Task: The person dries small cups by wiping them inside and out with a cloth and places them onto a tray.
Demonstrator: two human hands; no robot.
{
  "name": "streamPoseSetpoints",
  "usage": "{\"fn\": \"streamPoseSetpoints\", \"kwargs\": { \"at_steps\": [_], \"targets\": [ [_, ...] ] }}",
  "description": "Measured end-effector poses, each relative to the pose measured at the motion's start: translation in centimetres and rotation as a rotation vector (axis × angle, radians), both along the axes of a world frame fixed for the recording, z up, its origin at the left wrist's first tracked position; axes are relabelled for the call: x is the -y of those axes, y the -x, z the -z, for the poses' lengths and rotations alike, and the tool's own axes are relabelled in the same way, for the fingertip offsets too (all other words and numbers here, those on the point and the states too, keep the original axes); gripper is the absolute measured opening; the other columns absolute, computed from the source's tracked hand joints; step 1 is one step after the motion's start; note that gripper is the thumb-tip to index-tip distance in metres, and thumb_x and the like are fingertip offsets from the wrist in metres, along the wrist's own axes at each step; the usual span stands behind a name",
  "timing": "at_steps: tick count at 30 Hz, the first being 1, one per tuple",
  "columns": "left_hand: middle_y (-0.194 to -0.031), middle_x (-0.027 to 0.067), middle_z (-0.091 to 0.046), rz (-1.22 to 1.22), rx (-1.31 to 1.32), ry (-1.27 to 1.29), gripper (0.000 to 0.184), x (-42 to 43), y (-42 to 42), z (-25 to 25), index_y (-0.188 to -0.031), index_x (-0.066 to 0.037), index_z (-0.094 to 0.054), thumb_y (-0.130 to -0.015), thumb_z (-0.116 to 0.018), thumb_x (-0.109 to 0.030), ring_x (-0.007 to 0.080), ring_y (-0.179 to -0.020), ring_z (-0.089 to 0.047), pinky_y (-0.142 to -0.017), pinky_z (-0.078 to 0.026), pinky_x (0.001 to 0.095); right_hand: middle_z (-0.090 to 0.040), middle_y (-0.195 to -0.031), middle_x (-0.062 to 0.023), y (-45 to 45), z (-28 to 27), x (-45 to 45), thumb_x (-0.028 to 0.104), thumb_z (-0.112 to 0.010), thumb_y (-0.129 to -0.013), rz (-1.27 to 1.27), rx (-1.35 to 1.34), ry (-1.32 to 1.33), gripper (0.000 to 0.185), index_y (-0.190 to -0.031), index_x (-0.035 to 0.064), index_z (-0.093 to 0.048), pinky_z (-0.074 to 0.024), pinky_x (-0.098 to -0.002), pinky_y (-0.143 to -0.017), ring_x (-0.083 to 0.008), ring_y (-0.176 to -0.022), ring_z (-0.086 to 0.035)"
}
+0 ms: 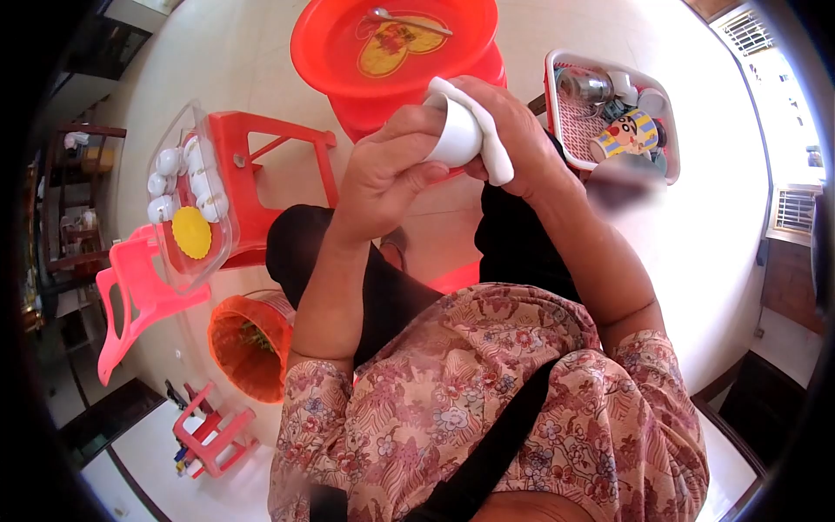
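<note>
My left hand (383, 170) grips a small white cup (457, 135), with its fingers over the rim and the thumb along the outside. Against the cup's other end, my right hand (522, 130) presses a folded white cloth (492, 143). Both hands are raised above my knees, just in front of a red basin (313, 65). Inside the basin lies a metal spoon (409, 19) over a yellow printed pattern. The fingertips of my right hand are partly hidden behind the cloth.
Left, a clear plastic tray (228, 252) with several white cups and a yellow scalloped disc (191, 232) sits on a red stool (248, 174). Right, a white-and-red basket (574, 130) holds a glass jar (584, 85) and a cartoon-printed cup (624, 132). An orange-lined bin (228, 335) stands lower left.
</note>
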State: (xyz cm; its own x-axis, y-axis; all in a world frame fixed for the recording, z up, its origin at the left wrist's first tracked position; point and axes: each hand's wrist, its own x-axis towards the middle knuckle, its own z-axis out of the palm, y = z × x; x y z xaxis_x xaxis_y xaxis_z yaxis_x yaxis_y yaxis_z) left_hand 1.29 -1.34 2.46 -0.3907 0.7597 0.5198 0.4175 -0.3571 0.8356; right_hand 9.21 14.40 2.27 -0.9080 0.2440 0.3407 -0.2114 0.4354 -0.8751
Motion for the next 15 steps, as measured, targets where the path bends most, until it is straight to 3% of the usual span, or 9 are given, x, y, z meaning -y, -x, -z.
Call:
{"fn": "streamPoseSetpoints", "kwargs": {
  "at_steps": [3, 5, 6, 10, 14, 15],
  "targets": [
    [-0.106, 0.0122, -0.059, -0.079, 0.01, 0.025, 0.016, -0.4, -0.5, -0.1, -0.094, 0.008, -0.061, -0.083, -0.061, -0.005, 0.0187, -0.094, -0.057, -0.081, -0.044, 0.0271, -0.06, -0.096, -0.0089, 0.2, -2.1, 1.0, 0.014, -0.055, -0.086, 0.124, 0.215, 0.516, 0.022, -0.103, 0.0007, -0.057, -0.0479, -0.0295, -0.071, -0.0191, -0.08, -0.06],
    [-0.1, 0.0097, -0.058, -0.111, 0.068, 0.02, 0.014, -0.7, -0.6, 0.1, -0.094, 0.006, -0.061, -0.081, -0.06, 0.001, 0.0186, -0.091, -0.057, -0.079, -0.044, 0.0265, -0.061, -0.09, -0.0132, 0.2, -2.6, 1.8, 0.022, -0.053, -0.089, 0.242, 0.09, 0.494, 0.026, -0.098, -0.002, -0.057, -0.048, -0.0319, -0.069, -0.0267, -0.078, -0.061],
    [-0.098, 0.0096, -0.058, -0.136, 0.095, 0.022, 0.014, -0.7, -0.6, 0.1, -0.094, 0.006, -0.061, -0.081, -0.059, 0.001, 0.0184, -0.089, -0.057, -0.078, -0.044, 0.0265, -0.058, -0.09, -0.0147, 0.3, -1.0, 2.0, 0.021, -0.056, -0.087, 0.277, -0.034, 0.105, 0.026, -0.103, 0.0, -0.054, -0.0486, -0.0344, -0.066, -0.0291, -0.076, -0.061],
    [-0.093, 0.0087, -0.057, -0.211, 0.185, 0.067, 0.014, -0.6, -0.6, 0.7, -0.095, 0.006, -0.06, -0.082, -0.058, 0.0, 0.0174, -0.086, -0.056, -0.077, -0.044, 0.0265, -0.054, -0.098, -0.0153, -1.2, -1.1, 4.1, 0.018, -0.061, -0.083, 0.334, -0.187, -0.235, 0.033, -0.111, 0.0062, -0.05, -0.0488, -0.041, -0.066, -0.0353, -0.08, -0.06],
    [-0.093, 0.0095, -0.058, -0.217, 0.314, 0.077, 0.013, -0.9, -1.3, 0.1, -0.093, 0.006, -0.06, -0.082, -0.058, 0.0, 0.0195, -0.087, -0.056, -0.078, -0.044, 0.0278, -0.057, -0.088, -0.016, -1.0, -0.7, 3.8, 0.022, -0.057, -0.086, 0.261, -0.026, 0.026, 0.028, -0.106, 0.0035, -0.051, -0.0486, -0.0387, -0.064, -0.0324, -0.073, -0.061],
    [-0.095, 0.0094, -0.058, -0.197, 0.176, 0.094, 0.014, -0.7, -1.0, 0.2, -0.094, 0.005, -0.061, -0.083, -0.058, -0.003, 0.0194, -0.089, -0.056, -0.079, -0.044, 0.028, -0.058, -0.084, -0.0152, -0.8, -1.2, 3.6, 0.023, -0.055, -0.087, 0.229, 0.018, 0.112, 0.027, -0.105, 0.0027, -0.052, -0.0486, -0.0376, -0.063, -0.0302, -0.071, -0.061]
  ]
}}
